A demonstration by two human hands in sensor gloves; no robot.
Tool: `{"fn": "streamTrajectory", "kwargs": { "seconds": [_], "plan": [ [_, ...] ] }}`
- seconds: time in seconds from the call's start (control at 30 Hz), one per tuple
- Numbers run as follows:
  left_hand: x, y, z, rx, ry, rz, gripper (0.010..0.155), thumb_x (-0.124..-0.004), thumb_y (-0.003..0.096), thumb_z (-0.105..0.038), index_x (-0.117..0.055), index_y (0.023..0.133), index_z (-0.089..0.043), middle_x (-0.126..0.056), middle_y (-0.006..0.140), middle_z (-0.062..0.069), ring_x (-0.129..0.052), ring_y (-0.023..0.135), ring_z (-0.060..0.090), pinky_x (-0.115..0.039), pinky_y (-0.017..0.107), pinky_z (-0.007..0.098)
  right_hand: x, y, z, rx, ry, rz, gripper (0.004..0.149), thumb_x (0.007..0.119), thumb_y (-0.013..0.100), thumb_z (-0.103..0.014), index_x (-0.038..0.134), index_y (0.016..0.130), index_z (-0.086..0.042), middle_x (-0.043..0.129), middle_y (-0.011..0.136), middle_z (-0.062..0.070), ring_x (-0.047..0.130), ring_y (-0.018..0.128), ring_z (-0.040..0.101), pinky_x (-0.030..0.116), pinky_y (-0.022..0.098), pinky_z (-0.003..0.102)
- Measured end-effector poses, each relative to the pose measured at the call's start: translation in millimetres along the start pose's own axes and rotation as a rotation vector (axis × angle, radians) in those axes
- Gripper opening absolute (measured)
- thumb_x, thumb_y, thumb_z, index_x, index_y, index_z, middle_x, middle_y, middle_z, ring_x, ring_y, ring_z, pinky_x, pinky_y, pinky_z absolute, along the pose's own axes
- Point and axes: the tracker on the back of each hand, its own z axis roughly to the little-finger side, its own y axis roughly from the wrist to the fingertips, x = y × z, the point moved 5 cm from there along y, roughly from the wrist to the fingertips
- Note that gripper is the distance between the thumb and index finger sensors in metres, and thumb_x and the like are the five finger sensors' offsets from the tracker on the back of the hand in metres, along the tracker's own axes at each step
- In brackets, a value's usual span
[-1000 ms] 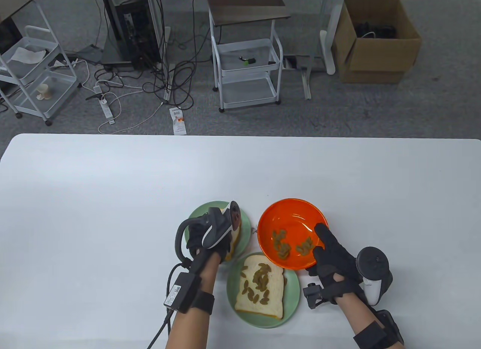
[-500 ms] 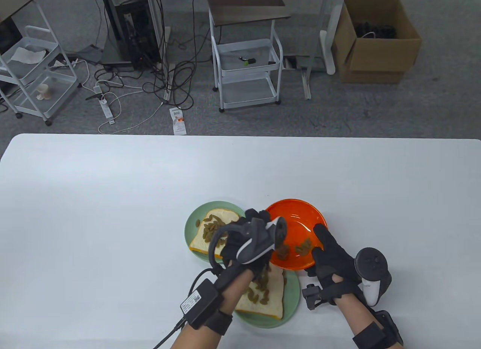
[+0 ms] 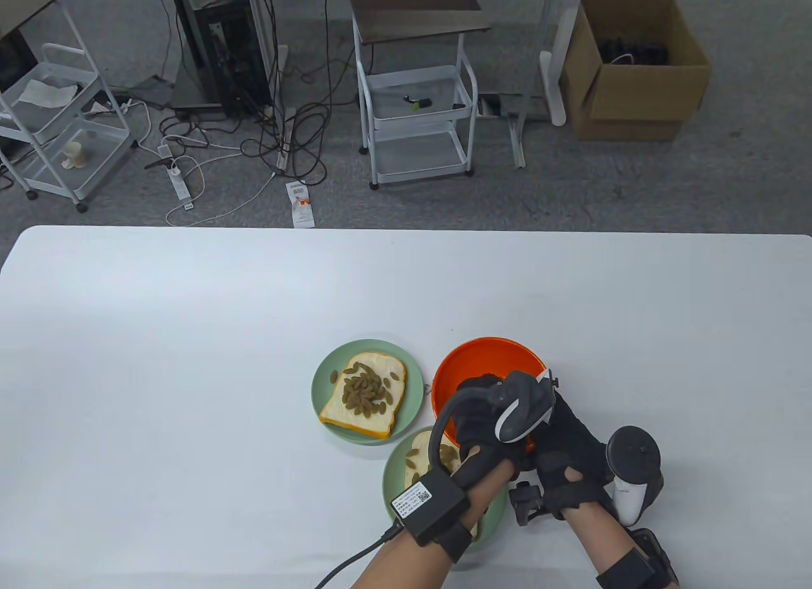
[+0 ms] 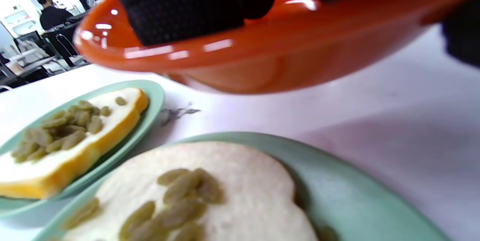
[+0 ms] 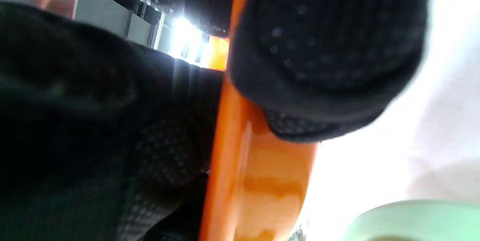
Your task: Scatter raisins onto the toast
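The left hand (image 3: 488, 411) covers the orange bowl's (image 3: 463, 367) contents and hides its own fingers, its forearm masks most of the near toast (image 3: 422, 452), and the right wrist view is blurred.

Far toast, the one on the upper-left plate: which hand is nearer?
Left. The left hand is over the orange bowl, right of the far toast; the right hand grips the bowl's far-side rim.

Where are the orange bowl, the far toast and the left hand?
orange bowl (image 3: 466, 359), table view, far inner wall.
far toast (image 3: 365, 395), table view, raisin-covered middle.
left hand (image 3: 485, 417), table view, gloved back of the hand.
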Motion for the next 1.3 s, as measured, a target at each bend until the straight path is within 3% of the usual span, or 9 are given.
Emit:
{"fn": "streamTrajectory", "kwargs": {
  "seconds": [0.07, 0.2, 0.27, 0.43, 0.77, 0.93, 1.0, 1.13, 1.3],
  "plan": [
    [3.3, -1.9, -1.7, -0.043, -0.048, -0.048, 0.069, -0.091, 0.0441, -0.051, -0.067, 0.105, -0.028, -0.084, 0.093, 0.006, -0.113, 0.049, 0.009, -0.101, 0.036, 0.016, -0.1, -1.1, -0.8, 0.007, 0.016, 0.003, 0.055, 0.082, 0.045, -0.012, 0.074, 0.100, -0.013, 0.074, 0.091, 0.038, 0.108, 0.017, 0.038, 0.099, 0.005, 0.029],
    [8.0, -4.3, -1.6, -0.104, -0.088, -0.134, 0.050, -0.097, 0.0416, -0.050, -0.085, 0.089, -0.038, -0.093, 0.084, 0.000, -0.114, 0.038, 0.009, -0.102, 0.029, 0.016, -2.3, -1.1, 2.2, 0.035, 0.046, 0.002, 0.055, 0.082, 0.045, -0.012, 0.075, 0.099, -0.013, 0.075, 0.091, 0.037, 0.108, 0.016, 0.037, 0.099, 0.004, 0.028],
    [11.7, -4.8, 0.6, -0.113, -0.115, -0.220, 0.046, -0.101, 0.0375, -0.051, -0.090, 0.081, -0.039, -0.096, 0.077, -0.002, -0.114, 0.031, 0.008, -0.102, 0.024, 0.015, -2.9, -0.9, 1.3, 0.031, 0.055, 0.006, 0.055, 0.082, 0.045, -0.013, 0.075, 0.099, -0.013, 0.075, 0.091, 0.037, 0.108, 0.016, 0.037, 0.099, 0.004, 0.028],
    [11.2, -1.9, 6.6, -0.125, -0.149, -0.250, 0.043, -0.105, 0.0320, -0.051, -0.097, 0.072, -0.040, -0.101, 0.068, -0.004, -0.114, 0.022, 0.008, -0.101, 0.017, 0.014, -0.4, 0.4, 1.9, 0.036, 0.037, -0.017, 0.055, 0.082, 0.045, -0.013, 0.075, 0.100, -0.013, 0.075, 0.092, 0.037, 0.108, 0.017, 0.036, 0.100, 0.005, 0.028],
    [25.5, -0.5, 42.7, -0.128, -0.297, -0.311, 0.042, -0.107, 0.0301, -0.051, -0.099, 0.069, -0.038, -0.104, 0.064, -0.005, -0.115, 0.020, 0.006, -0.101, 0.016, 0.013, 1.5, 8.4, 5.4, 0.008, -0.051, -0.026, 0.057, 0.082, 0.046, -0.014, 0.071, 0.102, -0.013, 0.073, 0.095, 0.035, 0.109, 0.023, 0.035, 0.100, 0.010, 0.028],
    [38.0, 4.6, 98.5, -0.061, -0.395, -0.342, 0.042, -0.107, 0.0312, -0.051, -0.099, 0.070, -0.038, -0.103, 0.065, -0.005, -0.115, 0.022, 0.006, -0.101, 0.017, 0.013, 2.0, 11.1, 9.0, 0.015, -0.072, -0.022, 0.057, 0.082, 0.046, -0.014, 0.072, 0.102, -0.013, 0.073, 0.095, 0.036, 0.109, 0.022, 0.035, 0.100, 0.010, 0.028],
    [32.0, 12.7, 121.4, -0.010, -0.386, -0.333, 0.042, -0.106, 0.0317, -0.051, -0.098, 0.070, -0.038, -0.103, 0.066, -0.005, -0.115, 0.023, 0.006, -0.101, 0.018, 0.013, 1.4, 11.5, 8.7, 0.011, -0.080, -0.019, 0.057, 0.082, 0.046, -0.014, 0.072, 0.102, -0.013, 0.073, 0.095, 0.035, 0.109, 0.023, 0.035, 0.099, 0.010, 0.028],
    [-1.9, 37.5, 165.4, 0.108, -0.358, -0.292, 0.042, -0.106, 0.0327, -0.051, -0.097, 0.072, -0.038, -0.102, 0.067, -0.005, -0.115, 0.025, 0.006, -0.102, 0.019, 0.014, -0.1, 12.9, 7.8, 0.007, -0.080, -0.011, 0.057, 0.082, 0.046, -0.014, 0.072, 0.102, -0.013, 0.073, 0.095, 0.036, 0.109, 0.023, 0.035, 0.099, 0.010, 0.028],
    [-36.3, 55.8, 182.4, 0.189, -0.257, -0.232, 0.041, -0.104, 0.0361, -0.047, -0.095, 0.076, -0.041, -0.102, 0.073, -0.006, -0.115, 0.033, 0.008, -0.102, 0.025, 0.017, -1.3, 14.3, 8.1, 0.009, -0.077, -0.010, 0.057, 0.082, 0.046, -0.014, 0.072, 0.102, -0.013, 0.073, 0.095, 0.036, 0.108, 0.022, 0.035, 0.099, 0.010, 0.029]
  ]
}}
